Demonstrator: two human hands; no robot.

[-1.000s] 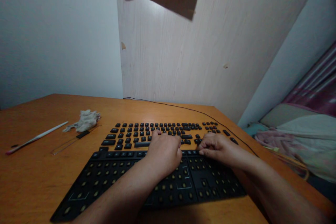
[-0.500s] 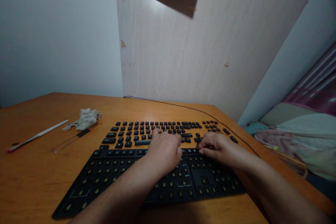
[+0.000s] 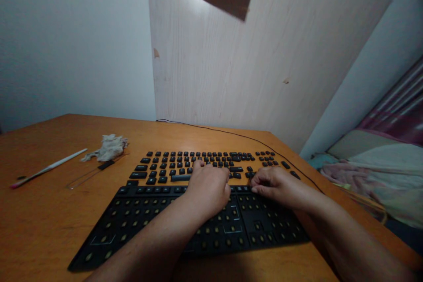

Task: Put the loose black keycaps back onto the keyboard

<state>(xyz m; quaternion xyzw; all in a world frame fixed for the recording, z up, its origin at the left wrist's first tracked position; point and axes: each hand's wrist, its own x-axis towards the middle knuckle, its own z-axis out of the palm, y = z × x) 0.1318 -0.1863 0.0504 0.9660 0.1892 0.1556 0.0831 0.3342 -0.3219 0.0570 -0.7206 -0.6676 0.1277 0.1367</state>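
Observation:
A black keyboard base (image 3: pixel 247 220) lies across the desk in front of me. Most of its keycaps are off, showing yellowish stems, while a row of keys remains along its far edge. My left hand (image 3: pixel 209 185) rests over the middle of that edge with curled fingers; what they hold, if anything, is hidden. Farther right, my right hand (image 3: pixel 272 183) has thumb and index finger pressed together at the far-edge row. Whatever is between those fingertips cannot be made out. Beyond both hands, loose black keycaps (image 3: pixel 162 172) sit in rows, with the long space bar (image 3: pixel 180 178) nearest the base.
On the left of the wooden desk (image 3: pixel 42 220) lie a white brush-like stick (image 3: pixel 53 166), a crumpled grey cloth (image 3: pixel 109 147) and a wire tool with a black grip (image 3: pixel 106 165). A thin black cable (image 3: pixel 228 132) runs behind the keycaps. Bedding (image 3: pixel 373 163) is beyond the desk's right side.
The view has shifted slightly. Both hands stay in nearly the same places, and no keycap has visibly moved.

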